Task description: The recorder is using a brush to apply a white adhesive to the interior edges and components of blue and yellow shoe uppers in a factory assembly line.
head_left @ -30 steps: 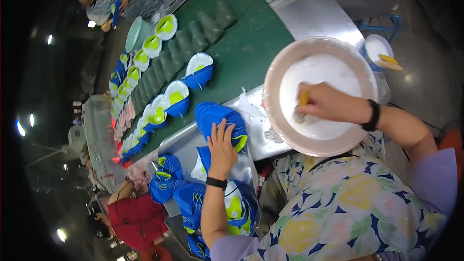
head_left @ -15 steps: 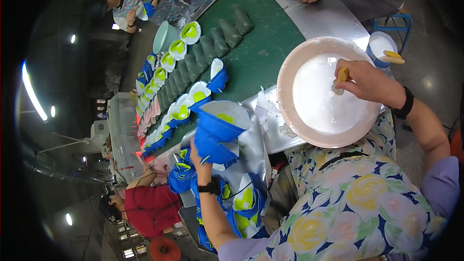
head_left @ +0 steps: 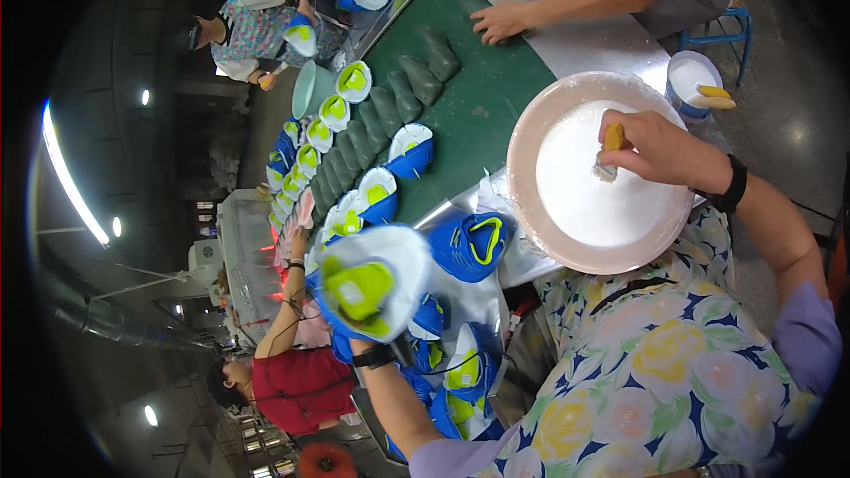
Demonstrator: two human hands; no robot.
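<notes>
right hand (head_left: 651, 149), pinching brush (head_left: 613, 136) over white liquid (head_left: 575, 208); left hand (head_left: 361, 346) behind shoe (head_left: 361, 290), grip cannot be told; step: likely loading brush; next calls for steadying shoe.

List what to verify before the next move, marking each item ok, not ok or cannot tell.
1. Brush in the right hand: ok, held by its yellow handle.
2. Brush above the basin: ok, bristles down over the white liquid.
3. Bristles loaded: cannot tell.
4. Left hand secure on the upper: cannot tell, fingers hidden behind it.
5. Green belt free of others' hands: not ok, a co-worker's hand is at its edge.
</notes>
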